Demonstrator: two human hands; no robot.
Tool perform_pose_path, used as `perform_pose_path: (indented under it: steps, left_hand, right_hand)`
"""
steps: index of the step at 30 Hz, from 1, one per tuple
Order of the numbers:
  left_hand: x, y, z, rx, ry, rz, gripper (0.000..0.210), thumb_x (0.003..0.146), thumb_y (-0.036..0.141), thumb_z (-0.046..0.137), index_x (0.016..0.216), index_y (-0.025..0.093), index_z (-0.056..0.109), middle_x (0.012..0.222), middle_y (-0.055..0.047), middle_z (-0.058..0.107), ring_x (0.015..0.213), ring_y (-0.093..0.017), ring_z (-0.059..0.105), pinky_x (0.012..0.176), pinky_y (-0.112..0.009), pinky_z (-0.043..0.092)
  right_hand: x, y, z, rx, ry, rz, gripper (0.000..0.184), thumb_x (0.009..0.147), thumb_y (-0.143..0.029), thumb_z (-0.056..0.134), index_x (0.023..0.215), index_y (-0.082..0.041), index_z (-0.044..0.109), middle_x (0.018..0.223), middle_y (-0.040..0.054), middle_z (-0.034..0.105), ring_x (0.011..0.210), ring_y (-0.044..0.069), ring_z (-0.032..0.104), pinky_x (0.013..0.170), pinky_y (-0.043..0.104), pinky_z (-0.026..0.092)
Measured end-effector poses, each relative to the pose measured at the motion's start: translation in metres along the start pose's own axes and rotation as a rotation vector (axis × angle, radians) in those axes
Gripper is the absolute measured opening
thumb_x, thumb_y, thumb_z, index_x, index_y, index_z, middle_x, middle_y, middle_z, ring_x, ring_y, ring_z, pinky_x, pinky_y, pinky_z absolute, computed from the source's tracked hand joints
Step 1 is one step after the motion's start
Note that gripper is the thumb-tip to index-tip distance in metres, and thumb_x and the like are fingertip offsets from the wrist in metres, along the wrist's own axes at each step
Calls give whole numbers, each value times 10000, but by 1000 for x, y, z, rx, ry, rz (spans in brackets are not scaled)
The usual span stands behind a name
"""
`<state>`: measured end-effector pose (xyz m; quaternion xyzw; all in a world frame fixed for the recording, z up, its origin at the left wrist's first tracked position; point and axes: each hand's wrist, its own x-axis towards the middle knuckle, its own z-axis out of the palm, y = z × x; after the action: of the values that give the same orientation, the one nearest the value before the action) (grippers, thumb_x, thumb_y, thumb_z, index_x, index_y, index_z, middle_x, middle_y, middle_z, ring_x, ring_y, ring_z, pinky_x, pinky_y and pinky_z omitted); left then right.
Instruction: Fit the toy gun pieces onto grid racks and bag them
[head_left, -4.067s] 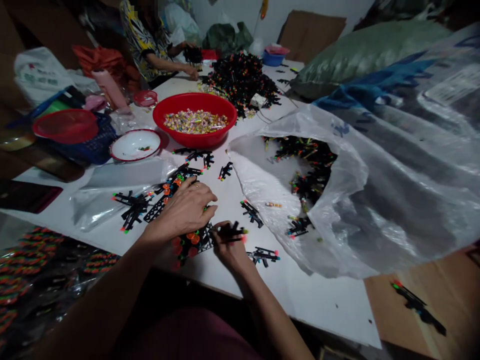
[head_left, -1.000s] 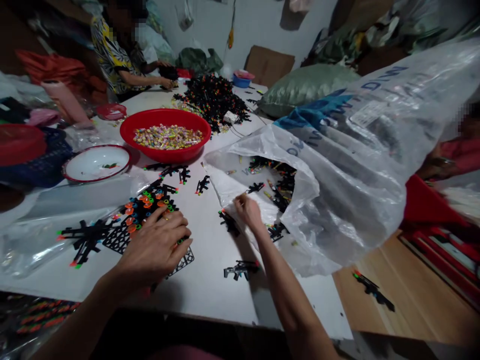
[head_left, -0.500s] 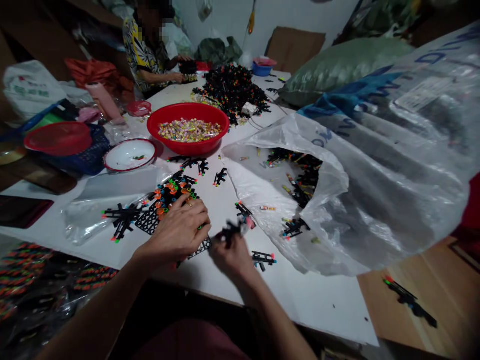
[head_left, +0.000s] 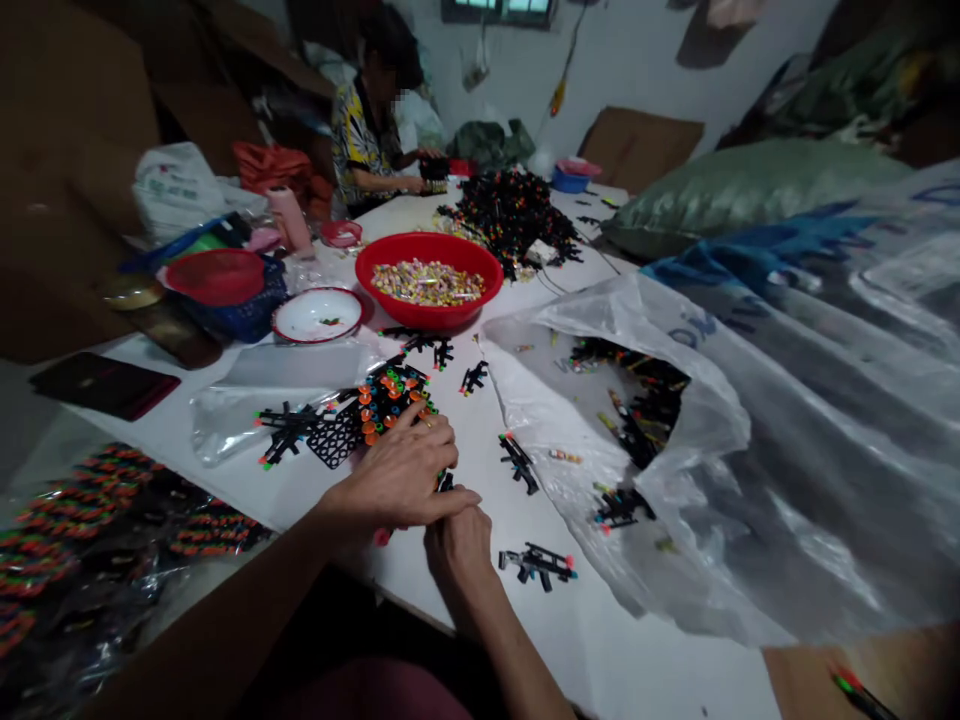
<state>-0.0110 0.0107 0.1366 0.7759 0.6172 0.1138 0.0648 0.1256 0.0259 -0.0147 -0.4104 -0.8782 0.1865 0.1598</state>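
My left hand (head_left: 405,468) bends over a cluster of black toy guns (head_left: 396,392) with orange and green tips, its thumb reaching across my right hand. Its palm side is hidden. Curled beneath that thumb, my right hand (head_left: 461,545) holds a black toy gun (head_left: 445,482), of which only a small dark part shows. A black lattice panel (head_left: 334,438) sticks out left of the cluster. Several loose toy guns lie around, one (head_left: 538,565) to the right of my right hand and another (head_left: 517,462) above it.
A red basin (head_left: 491,295) of small colourful pieces stands behind, beside a white dish (head_left: 277,325). A large translucent sack (head_left: 720,500) with toy guns inside covers the right. Farther back, a person (head_left: 367,140) works by a big black heap (head_left: 517,215). Packed bags (head_left: 97,520) lie below left.
The view has shifted, so things sit farther right and lower. My right hand has brought the toy gun left against the cluster, under my left thumb.
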Motion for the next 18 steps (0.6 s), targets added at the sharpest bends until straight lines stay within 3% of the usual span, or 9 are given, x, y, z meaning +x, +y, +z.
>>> perform_pose_path:
  steps: [5, 9, 13, 18]
  left_hand:
    - [-1, 2, 0, 17, 53, -12, 434, 814, 588, 514, 734, 179, 633, 854, -32, 611, 988, -200, 544, 1112, -456, 181]
    - [-1, 0, 10, 37, 105, -11, 527, 766, 686, 487, 734, 185, 645, 876, -47, 613, 1000, -219, 541, 1104, -473, 192]
    - [0, -1, 17, 24, 152, -34, 618, 693, 779, 473, 755, 191, 654, 878, -54, 612, 1019, -242, 533, 1105, -490, 181]
    - [-1, 5, 16, -2, 137, -46, 593, 683, 764, 502, 750, 195, 657, 866, -48, 616, 1070, -244, 510, 1129, -461, 143]
  right_hand:
    - [0, 7, -7, 162, -27, -10, 281, 872, -311, 409, 833, -155, 640, 726, 62, 626, 607, 174, 572, 520, 250, 320]
    - [-2, 11, -6, 306, 47, 10, 325, 880, -337, 390, 809, -149, 645, 730, 72, 638, 621, 176, 567, 542, 251, 371]
    - [-5, 11, 0, 296, 102, -35, 306, 870, -313, 391, 847, -147, 647, 721, 82, 625, 602, 184, 562, 551, 268, 400]
    - [-16, 16, 6, 205, 63, -16, 261, 852, -272, 410, 857, -176, 652, 689, 75, 615, 615, 212, 586, 571, 291, 425]
